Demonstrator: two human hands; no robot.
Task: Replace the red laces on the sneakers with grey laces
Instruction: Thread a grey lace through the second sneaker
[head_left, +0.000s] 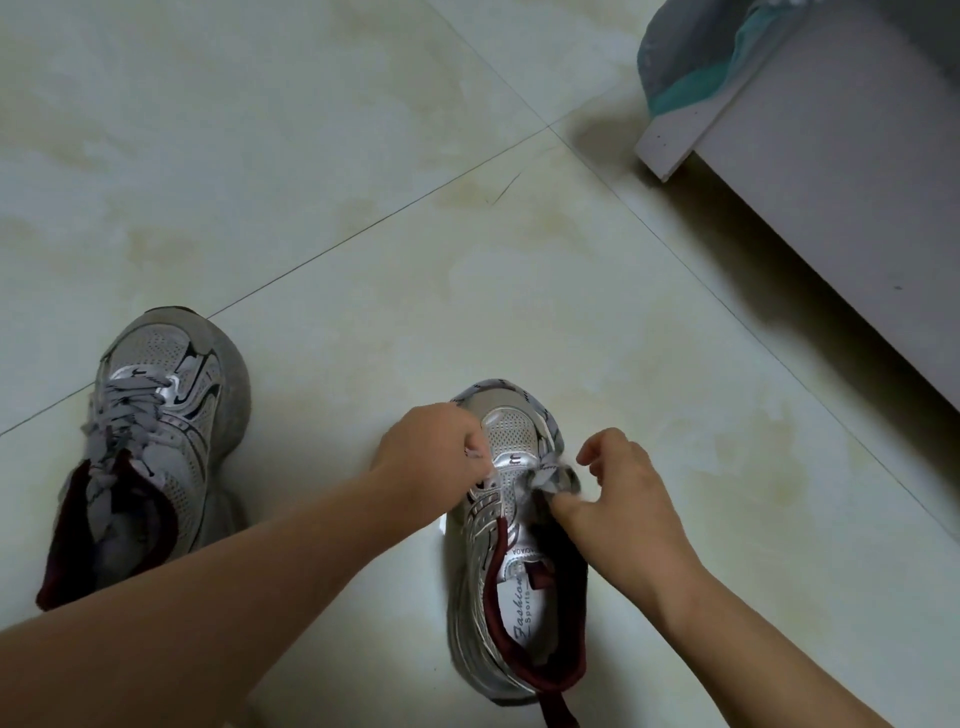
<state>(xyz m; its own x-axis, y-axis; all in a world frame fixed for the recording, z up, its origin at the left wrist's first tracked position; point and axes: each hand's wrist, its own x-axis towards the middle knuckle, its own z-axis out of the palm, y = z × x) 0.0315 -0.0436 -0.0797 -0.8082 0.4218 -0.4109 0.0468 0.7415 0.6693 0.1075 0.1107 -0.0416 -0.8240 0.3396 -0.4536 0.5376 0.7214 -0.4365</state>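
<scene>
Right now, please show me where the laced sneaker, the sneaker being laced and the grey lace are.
laced sneaker (195, 387): head view, on its toe side.
sneaker being laced (511, 428): head view, on its perforated toe.
grey lace (550, 475): head view, on the bunched part at the eyelets.

Open floor (322, 171) lay ahead and to the left, with broad room for a hand to pass. A white cabinet (852, 208) blocked the right side, a grey-and-teal bag (691, 62) tucked behind its corner. The laced shoe (156, 431) stood at the left, well apart from the shoe (511, 525) being worked on, bare tile between them crossed only by the left forearm.
</scene>
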